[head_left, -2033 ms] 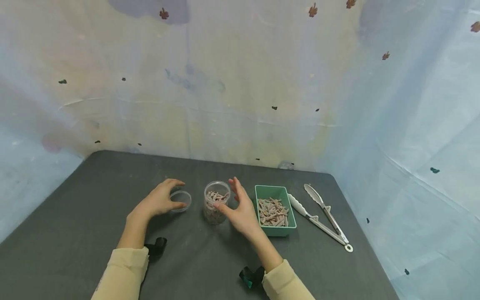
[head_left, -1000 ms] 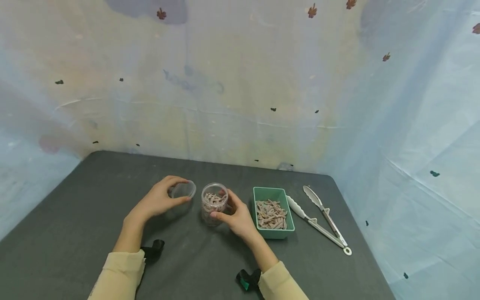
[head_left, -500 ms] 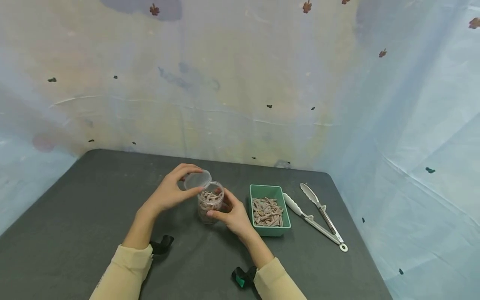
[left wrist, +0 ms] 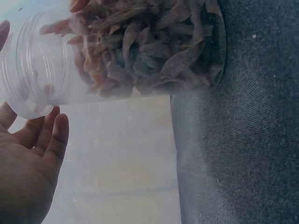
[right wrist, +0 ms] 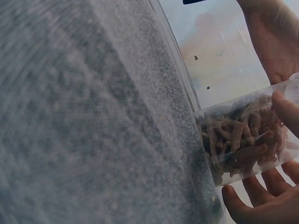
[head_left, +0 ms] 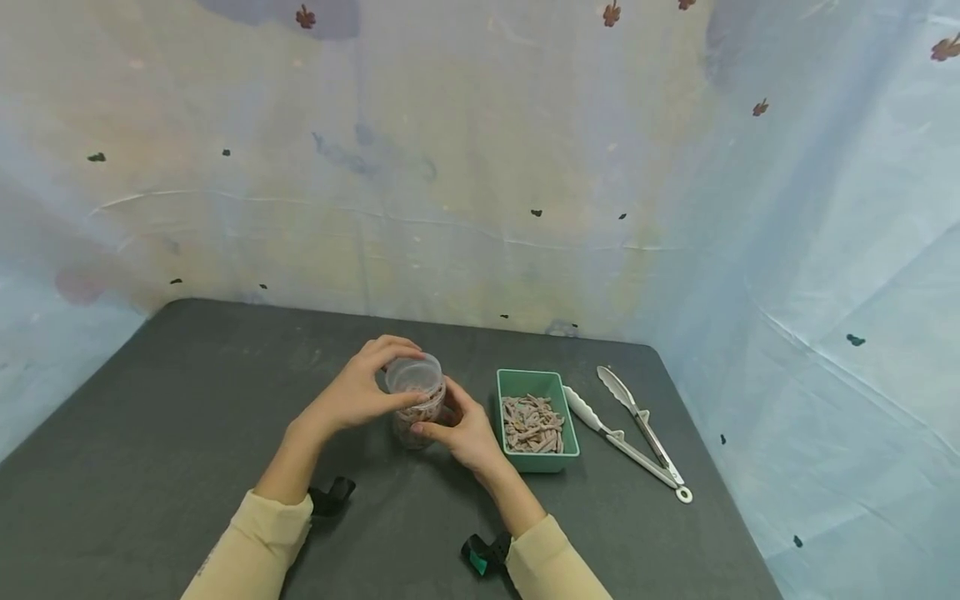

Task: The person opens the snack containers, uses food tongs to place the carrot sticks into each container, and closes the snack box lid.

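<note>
A clear plastic jar stands upright on the dark table, partly filled with brownish-grey dried strips. On its mouth lies a clear round lid. My left hand holds this lid by the edge, thumb on the near side and fingers on the far side. Lower down, my right hand grips the jar's right side between thumb and fingers. In the right wrist view, the fingers curve along the jar's wall.
Right of the jar is a green rectangular tub holding more of the same strips. Spread metal tongs with pale tips lie beyond it. A patterned sheet hangs behind the table.
My left hand has lifted the lid from the table left of the jar and carried it right onto the jar's mouth. My right hand has taken hold of the jar.
</note>
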